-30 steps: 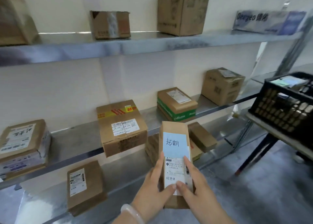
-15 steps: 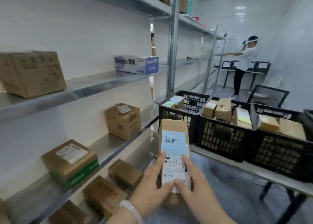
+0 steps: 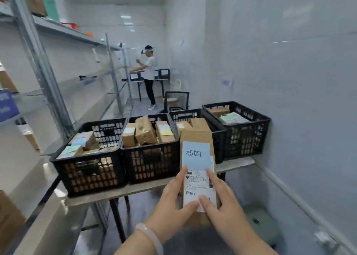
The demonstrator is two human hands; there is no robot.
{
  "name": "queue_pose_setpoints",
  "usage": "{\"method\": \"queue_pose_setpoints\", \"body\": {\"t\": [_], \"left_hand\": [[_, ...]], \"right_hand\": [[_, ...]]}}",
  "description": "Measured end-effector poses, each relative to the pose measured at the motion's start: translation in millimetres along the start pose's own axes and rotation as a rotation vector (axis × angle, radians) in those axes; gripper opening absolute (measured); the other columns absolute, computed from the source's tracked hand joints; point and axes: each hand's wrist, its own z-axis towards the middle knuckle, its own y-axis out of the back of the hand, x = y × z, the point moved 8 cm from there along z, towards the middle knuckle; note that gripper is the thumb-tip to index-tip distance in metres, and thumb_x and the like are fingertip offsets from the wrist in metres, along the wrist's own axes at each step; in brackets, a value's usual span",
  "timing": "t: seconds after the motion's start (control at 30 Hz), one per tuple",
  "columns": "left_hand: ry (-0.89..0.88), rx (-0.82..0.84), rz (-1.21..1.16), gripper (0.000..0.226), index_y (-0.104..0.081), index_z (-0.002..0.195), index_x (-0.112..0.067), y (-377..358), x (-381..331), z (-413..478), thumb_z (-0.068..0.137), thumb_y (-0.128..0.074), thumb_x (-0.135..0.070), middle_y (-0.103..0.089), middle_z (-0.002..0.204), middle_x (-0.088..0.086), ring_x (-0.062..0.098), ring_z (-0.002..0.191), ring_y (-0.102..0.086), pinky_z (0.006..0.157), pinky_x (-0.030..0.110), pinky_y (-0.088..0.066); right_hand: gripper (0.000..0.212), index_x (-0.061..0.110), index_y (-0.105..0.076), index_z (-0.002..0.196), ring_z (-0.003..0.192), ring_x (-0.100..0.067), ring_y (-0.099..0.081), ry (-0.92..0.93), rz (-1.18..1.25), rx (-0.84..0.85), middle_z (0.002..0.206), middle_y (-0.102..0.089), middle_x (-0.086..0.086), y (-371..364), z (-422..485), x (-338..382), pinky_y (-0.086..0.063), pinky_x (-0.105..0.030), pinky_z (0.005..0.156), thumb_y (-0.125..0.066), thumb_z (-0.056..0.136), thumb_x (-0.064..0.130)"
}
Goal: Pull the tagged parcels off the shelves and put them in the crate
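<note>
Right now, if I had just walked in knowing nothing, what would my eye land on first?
First, the brown parcel held up in the middle foreground by the left hand and right hand, with a pale blue handwritten tag on its face. Behind it, four black crates stand in a row on a table, parcels inside them. Farther off, by the shelving at the back, a second person stands working.

Four black crates are sitting in a row on one counter across the middle of the frame. Two hands, the left hand and the right hand, are holding one parcel at lower centre. The parcel is carrying one blue tag and one white label. One person is standing at upper centre.
</note>
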Motion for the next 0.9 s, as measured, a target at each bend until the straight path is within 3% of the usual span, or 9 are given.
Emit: {"method": "queue_pose_setpoints", "body": {"t": [0.07, 0.17, 0.27, 0.33, 0.47, 0.57, 0.7, 0.83, 0.9], "left_hand": [[-0.049, 0.132, -0.002, 0.086, -0.014, 0.133, -0.076, -29, -13, 18, 0.078, -0.069, -0.039, -0.040, 0.140, -0.026, -0.007, 0.130, -0.040, 0.112, 0.034, -0.040], [-0.152, 0.331, -0.021, 0.088, -0.011, 0.138, -0.069, -82, -38, 32, 0.076, -0.068, -0.043, -0.039, 0.139, -0.030, -0.007, 0.133, -0.037, 0.112, 0.033, -0.039], [-0.254, 0.553, -0.072, 0.089, -0.012, 0.146, -0.058, -146, -61, 21, 0.083, -0.070, -0.031, -0.044, 0.142, -0.021, -0.003, 0.133, -0.041, 0.111, 0.035, -0.040], [-0.322, 0.676, -0.085, 0.090, -0.012, 0.149, -0.051, -190, -77, 3, 0.085, -0.070, -0.027, -0.045, 0.142, -0.020, 0.002, 0.134, -0.042, 0.112, 0.037, -0.039], [-0.401, 0.884, -0.159, 0.088, -0.015, 0.146, -0.053, -266, -116, -52, 0.088, -0.070, -0.016, -0.042, 0.143, -0.022, -0.007, 0.127, -0.044, 0.107, 0.027, -0.043], [-0.426, 0.990, -0.216, 0.088, -0.019, 0.143, -0.055, -313, -145, -93, 0.088, -0.069, -0.009, -0.044, 0.142, -0.017, -0.006, 0.121, -0.050, 0.101, 0.026, -0.048], [-0.492, 1.092, -0.229, 0.088, -0.016, 0.145, -0.059, -365, -187, -132, 0.087, -0.069, -0.019, -0.042, 0.143, -0.022, -0.003, 0.129, -0.043, 0.108, 0.032, -0.044], [-0.501, 1.113, -0.271, 0.089, -0.014, 0.140, -0.069, -404, -220, -153, 0.080, -0.068, -0.032, -0.040, 0.143, -0.026, -0.011, 0.125, -0.045, 0.102, 0.022, -0.046], [-0.475, 1.084, -0.305, 0.089, -0.016, 0.137, -0.073, -420, -228, -157, 0.078, -0.070, -0.034, -0.042, 0.143, -0.023, -0.005, 0.125, -0.049, 0.103, 0.028, -0.048]], "right_hand": [[0.067, 0.065, -0.029, 0.130, 0.117, 0.022, -0.037, -0.041, -0.049, -0.124, 0.132, -0.036, 0.030, 32, -11, -6, -0.035, 0.002, 0.086, -0.065, 0.090, 0.025], [0.070, 0.077, -0.024, 0.126, 0.114, 0.028, -0.032, -0.123, -0.142, -0.300, 0.125, -0.029, 0.047, 81, -42, -12, -0.033, 0.005, 0.084, -0.063, 0.091, 0.031], [0.067, 0.078, -0.025, 0.125, 0.120, 0.021, -0.033, -0.238, -0.150, -0.466, 0.129, -0.027, 0.046, 125, -94, -19, -0.038, -0.013, 0.100, -0.061, 0.092, 0.033], [0.065, 0.079, -0.027, 0.122, 0.123, 0.024, -0.028, -0.298, -0.192, -0.573, 0.130, -0.025, 0.047, 153, -137, -18, -0.034, -0.015, 0.104, -0.060, 0.093, 0.031], [0.063, 0.082, -0.025, 0.119, 0.108, 0.039, -0.021, -0.403, -0.260, -0.777, 0.126, -0.019, 0.051, 202, -228, -5, -0.033, 0.003, 0.081, -0.058, 0.095, 0.034], [0.061, 0.081, -0.025, 0.119, 0.107, 0.037, -0.024, -0.445, -0.293, -0.893, 0.129, -0.022, 0.046, 232, -286, 10, -0.035, 0.002, 0.080, -0.057, 0.095, 0.034], [0.058, 0.081, -0.023, 0.118, 0.115, 0.031, -0.025, -0.465, -0.364, -0.995, 0.135, -0.026, 0.040, 272, -341, 27, -0.035, -0.010, 0.094, -0.055, 0.095, 0.038], [0.060, 0.075, -0.023, 0.129, 0.123, 0.019, -0.033, -0.434, -0.391, -1.036, 0.138, -0.029, 0.037, 318, -375, 32, -0.037, -0.018, 0.103, -0.056, 0.094, 0.039], [0.061, 0.076, -0.024, 0.129, 0.121, 0.022, -0.033, -0.408, -0.388, -1.007, 0.133, -0.029, 0.043, 340, -382, 33, -0.038, -0.017, 0.101, -0.057, 0.093, 0.039]]}}
